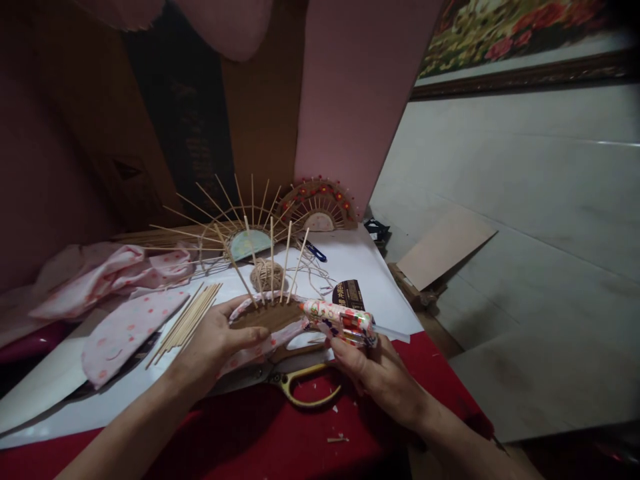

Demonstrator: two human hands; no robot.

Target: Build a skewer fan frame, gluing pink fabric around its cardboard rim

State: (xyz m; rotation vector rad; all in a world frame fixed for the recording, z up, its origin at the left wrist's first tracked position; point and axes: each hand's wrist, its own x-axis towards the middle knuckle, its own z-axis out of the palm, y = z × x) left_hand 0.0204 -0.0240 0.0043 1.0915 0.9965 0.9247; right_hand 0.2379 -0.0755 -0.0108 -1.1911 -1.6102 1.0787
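Observation:
My left hand [220,340] grips a brown cardboard half-round [265,320] edged with pink cloth, thumb on its face. Several thin wooden sticks [287,263] stand up from its curved edge, fanned out. My right hand [367,373] is wrapped round a patterned glue gun [345,317] with a clear glue stick [393,332] coming out of its back. The gun's orange nozzle points left, close to the right part of the curved edge; whether it touches cannot be made out. Just behind the sticks lies a ball of twine [267,275].
Yellow-handled scissors [310,390] lie below the cardboard. Loose sticks [187,320] and dotted pink cloth [133,333] are at left. Behind are a green half-round with spread sticks [250,245], a red-decorated fan [320,200], a blue cutter [316,251] and a dark label [349,295].

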